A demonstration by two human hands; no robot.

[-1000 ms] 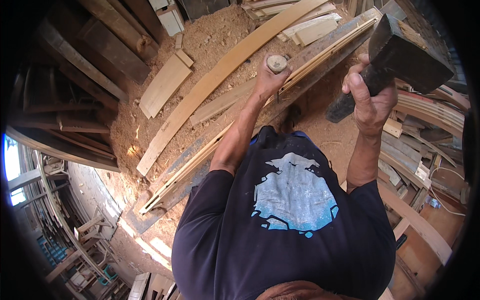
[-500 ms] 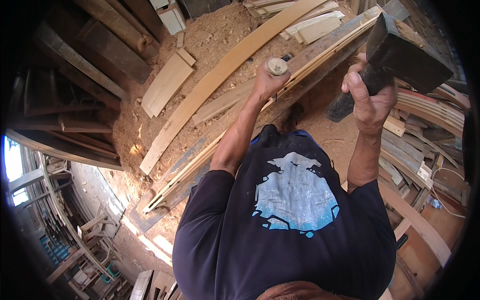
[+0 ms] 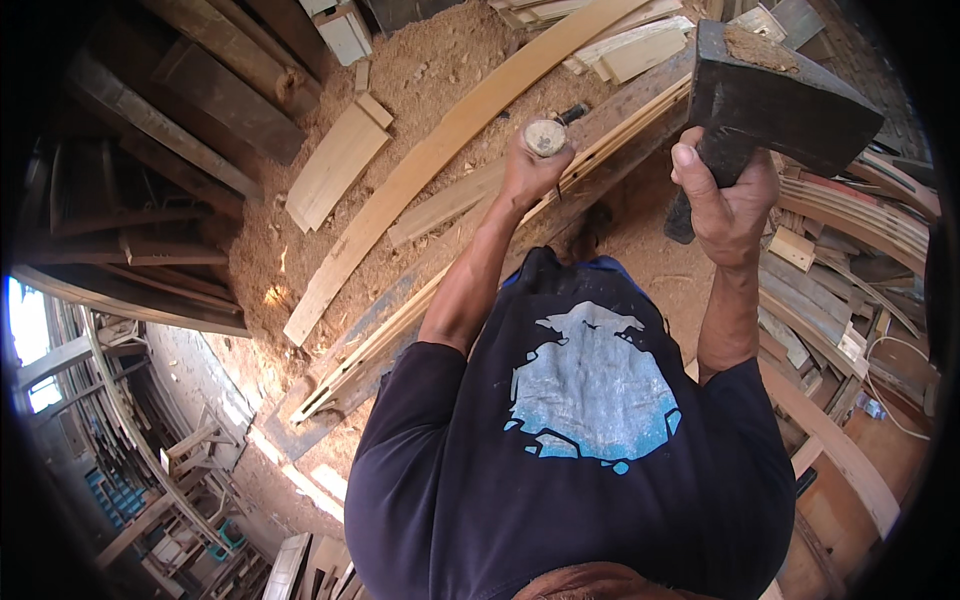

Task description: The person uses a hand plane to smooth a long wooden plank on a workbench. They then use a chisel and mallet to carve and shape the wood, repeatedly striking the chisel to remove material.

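1. Left hand (image 3: pixel 530 170): fingers wrapped round the wooden handle of a chisel (image 3: pixel 546 136), its round, pale butt end facing up. The blade points down onto the long grooved timber (image 3: pixel 610 140); the cutting edge is hidden behind the hand.

2. Right hand (image 3: pixel 728 195): fist closed on the short dark handle of a heavy block-headed mallet (image 3: pixel 780 95), held raised, above and to the right of the chisel and well apart from its butt. Wood dust lies on the top face of the head.

3. Grooved timber: a long piece running diagonally from the upper right of the floor down toward the lower left, with parallel channels showing along its length. Its upper end lies under the chisel.

4. Curved pale plank (image 3: pixel 440 160): lies just beside the timber, on its left side, roughly parallel to it.

5. Floor (image 3: pixel 420 70): covered in sawdust and chips; a short flat board (image 3: pixel 335 165) rests toward the upper left, and stacked bent laths (image 3: pixel 850 215) crowd the right edge.

6. Progress, as judged: the channels already cut and the heap of chips suggest much chiselling is done. With the mallet lifted and the chisel seated, the cut at the upper end appears unfinished; how much remains there cannot be told.
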